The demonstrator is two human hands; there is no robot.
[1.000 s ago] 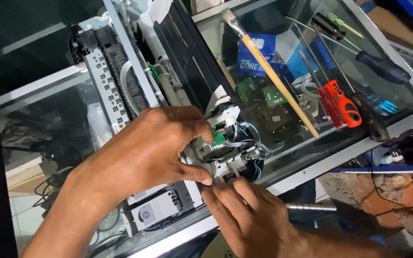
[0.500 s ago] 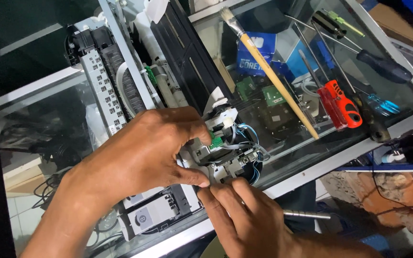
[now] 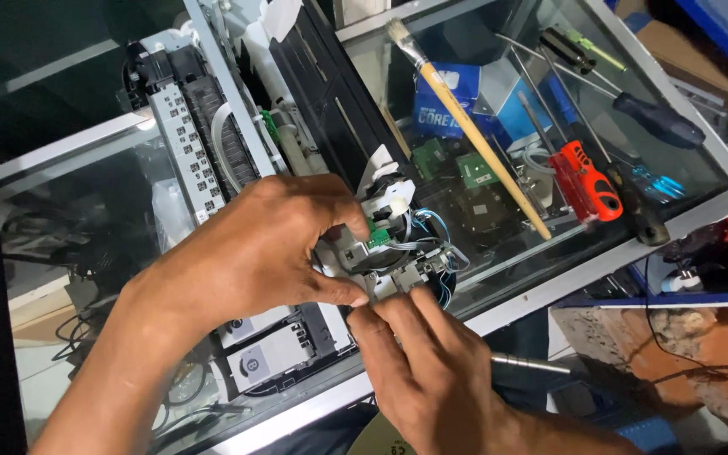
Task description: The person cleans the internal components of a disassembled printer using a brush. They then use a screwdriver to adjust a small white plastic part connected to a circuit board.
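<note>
Hands meet over a glass tabletop (image 3: pixel 549 270). Left hand (image 3: pixel 263 253) has its grip clamped on a small grey printer assembly (image 3: pixel 393 257) with blue wires, at frame centre. Right hand (image 3: pixel 427 362), at 6 o'clock, pinches its lower edge. Paintbrush (image 3: pixel 465 126) and red-handled screwdriver (image 3: pixel 583 181) lie toward 2 o'clock.

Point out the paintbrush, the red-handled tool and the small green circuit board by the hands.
paintbrush (image 3: pixel 473 135), head view, wooden handle.
red-handled tool (image 3: pixel 585 181), head view, red grip.
small green circuit board (image 3: pixel 378 233), head view, visible face.
</note>
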